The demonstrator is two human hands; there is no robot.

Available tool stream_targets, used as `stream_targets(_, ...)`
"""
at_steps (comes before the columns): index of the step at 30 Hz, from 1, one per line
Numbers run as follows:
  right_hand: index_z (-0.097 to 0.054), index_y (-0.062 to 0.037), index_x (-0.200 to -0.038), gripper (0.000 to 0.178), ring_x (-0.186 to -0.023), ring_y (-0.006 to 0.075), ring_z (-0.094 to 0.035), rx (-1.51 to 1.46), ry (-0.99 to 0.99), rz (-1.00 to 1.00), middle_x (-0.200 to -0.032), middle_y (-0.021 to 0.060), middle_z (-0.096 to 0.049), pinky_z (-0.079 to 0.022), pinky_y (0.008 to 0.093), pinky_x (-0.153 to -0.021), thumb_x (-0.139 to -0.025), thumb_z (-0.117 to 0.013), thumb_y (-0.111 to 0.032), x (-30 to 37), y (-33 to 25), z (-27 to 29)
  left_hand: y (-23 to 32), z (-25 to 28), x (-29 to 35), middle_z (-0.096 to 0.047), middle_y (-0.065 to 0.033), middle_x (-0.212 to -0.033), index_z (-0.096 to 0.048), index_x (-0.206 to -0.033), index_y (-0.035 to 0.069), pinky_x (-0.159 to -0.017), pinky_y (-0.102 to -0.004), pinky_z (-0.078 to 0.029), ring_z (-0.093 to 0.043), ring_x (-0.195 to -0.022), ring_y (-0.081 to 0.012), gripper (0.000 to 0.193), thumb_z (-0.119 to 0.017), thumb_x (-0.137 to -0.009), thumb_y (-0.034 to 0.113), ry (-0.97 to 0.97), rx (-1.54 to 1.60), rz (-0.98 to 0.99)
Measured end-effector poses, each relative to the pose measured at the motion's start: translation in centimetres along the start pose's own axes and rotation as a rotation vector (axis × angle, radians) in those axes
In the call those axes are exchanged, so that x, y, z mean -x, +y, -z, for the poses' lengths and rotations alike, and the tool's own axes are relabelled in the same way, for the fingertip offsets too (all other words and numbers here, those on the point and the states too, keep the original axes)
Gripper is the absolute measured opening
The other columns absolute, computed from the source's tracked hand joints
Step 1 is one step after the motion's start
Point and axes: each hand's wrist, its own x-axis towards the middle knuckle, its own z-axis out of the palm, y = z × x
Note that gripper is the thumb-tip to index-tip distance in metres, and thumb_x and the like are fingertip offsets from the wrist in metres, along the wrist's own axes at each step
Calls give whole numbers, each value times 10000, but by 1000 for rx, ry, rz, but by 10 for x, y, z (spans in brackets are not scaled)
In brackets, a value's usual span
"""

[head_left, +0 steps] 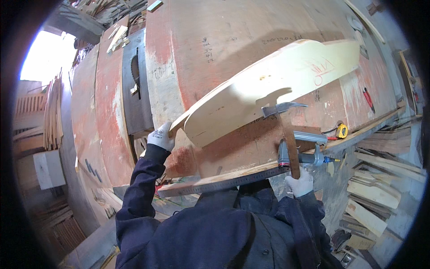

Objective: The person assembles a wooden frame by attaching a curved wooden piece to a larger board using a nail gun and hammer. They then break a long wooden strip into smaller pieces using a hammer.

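Fingers, two white-gloved hands: left hand (162, 137), one, gripping the left end of the pale wooden workpiece (255, 96), apparently two overlapping boards, over one worktable (242, 154); right hand (301, 183), one, clasped round the handle of one claw hammer (288, 139), head uppermost. Near the right hand: one blue-and-grey power tool (307, 158), one yellow tape measure (342, 131). Farther right: one pair of red-handled pliers (368, 99).

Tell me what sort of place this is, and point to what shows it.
Most likely a woodworking shop: what looks like a saw blade stands in a slot, cut wood pieces are piled at the right, and the right hand grips a claw hammer.
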Motion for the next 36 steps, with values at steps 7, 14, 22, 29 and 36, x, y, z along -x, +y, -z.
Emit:
stream_targets(7, -662, -5, -985, 299, -805, 239, -675, 118, 253, 139, -860, 140, -681, -512, 375, -744, -738, -733, -159, 6, -4, 36, 13, -9, 24, -652, -179, -891, -582, -1022, 102, -695, -471, -528, -664, -838, -387, 198, -633, -831, 120, 216, -50, -116)
stream_targets(14, -675, -14, -913, 179, -743, 126, -638, 19, -69, 263, -774, 36, -664, -504, 300, -694, -768, -715, -111, -9, -14, 38, 22, -25, 41, -650, -152, -873, -588, -1055, 99, -665, -454, -529, -664, -775, -358, 251, -623, -806, 92, 349, -95, -131)
stream_targets(22, -678, -49, -965, 239, -741, 297, -684, 205, 55, 252, -772, 144, -680, -521, 382, -702, -802, -686, -223, 10, -51, 10, 24, -33, 64, -612, -111, -877, -571, -1119, 106, -642, -427, -512, -638, -759, -316, 358, -624, -766, 82, 385, -162, -212)
stream_targets(29, -682, 6, -1050, 259, -749, 175, -669, 91, 182, 474, -814, 127, -697, -534, 333, -707, -816, -698, -104, 59, -128, 5, 15, -25, 48, -638, -137, -851, -568, -1068, 100, -668, -449, -533, -669, -776, -335, 253, -576, -816, 91, 348, -68, -170)
stream_targets(36, -698, -13, -912, 149, -685, 107, -633, 60, 322, 807, -729, 25, -666, -516, 301, -630, -790, -640, 48, 90, -167, -2, 11, -22, 46, -648, -133, -839, -562, -1027, 95, -653, -442, -539, -679, -770, -329, 188, -566, -839, 103, 336, -32, -172)
